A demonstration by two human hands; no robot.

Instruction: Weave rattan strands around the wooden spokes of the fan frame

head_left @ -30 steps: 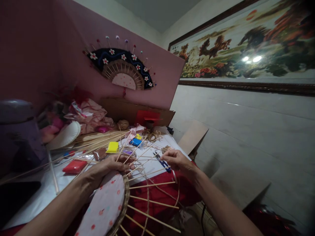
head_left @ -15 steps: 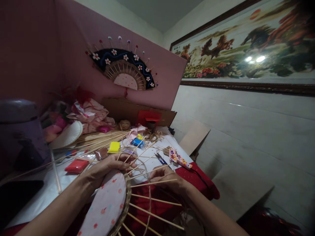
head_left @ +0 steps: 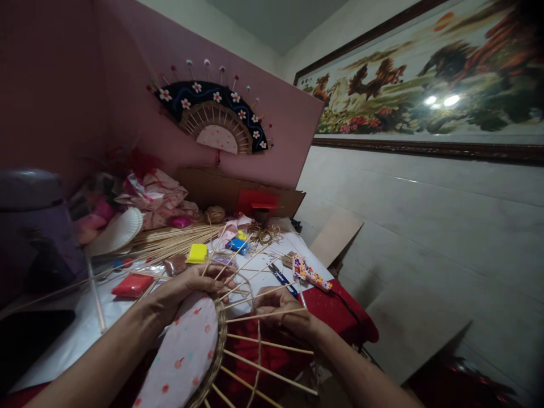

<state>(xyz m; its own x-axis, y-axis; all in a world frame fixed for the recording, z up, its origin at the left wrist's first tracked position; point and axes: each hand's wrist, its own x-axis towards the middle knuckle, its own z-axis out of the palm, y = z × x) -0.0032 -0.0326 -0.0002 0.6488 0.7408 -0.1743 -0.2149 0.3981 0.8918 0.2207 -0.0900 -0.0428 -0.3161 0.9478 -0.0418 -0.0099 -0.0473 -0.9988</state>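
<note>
A half-round fan frame (head_left: 182,351), covered in white cloth with red dots, lies tilted before me. Thin wooden sticks (head_left: 272,371) fan out from its twine-woven rim (head_left: 221,334). My left hand (head_left: 204,283) grips the frame's upper end, fingers closed around the sticks there. A loose strand of twine (head_left: 259,351) curves across the sticks. Among the sticks on the right, my right hand (head_left: 283,309) pinches the twine, thumb and fingers together. Its fingertips are partly hidden by sticks.
Beyond my hands are blue-handled snips (head_left: 283,279), a flower-patterned glue gun (head_left: 310,275), yellow (head_left: 197,253) and red (head_left: 132,285) clay packs, and a bundle of sticks (head_left: 170,245). A purple bottle (head_left: 38,232) stands left. A finished dark fan (head_left: 216,116) hangs on the pink board behind.
My right hand has shifted slightly left, further in among the sticks, and the twine near it has moved a little. My left hand and the fan frame stay almost still.
</note>
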